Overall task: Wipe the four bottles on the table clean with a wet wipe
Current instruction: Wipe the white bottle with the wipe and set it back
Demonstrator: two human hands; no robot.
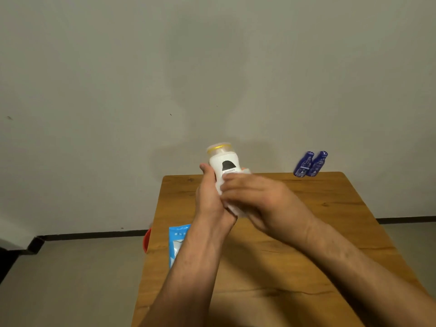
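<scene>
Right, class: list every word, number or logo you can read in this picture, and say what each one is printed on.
Nothing here is legible.
White plastic bottle with yellow-ringed cap: small print under a black shape, too blurred.
Blue plastic packet: pale characters along its top, too blurred.
Two dark blue bottles: white print, too small.

White bottle [224, 165], yellow-ringed cap; two blue bottles [310, 164]; blue pack [177, 241].

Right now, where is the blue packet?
In the head view, the blue packet lies at the left edge of the table, partly behind the left forearm, beside a red object just off that edge.
</scene>
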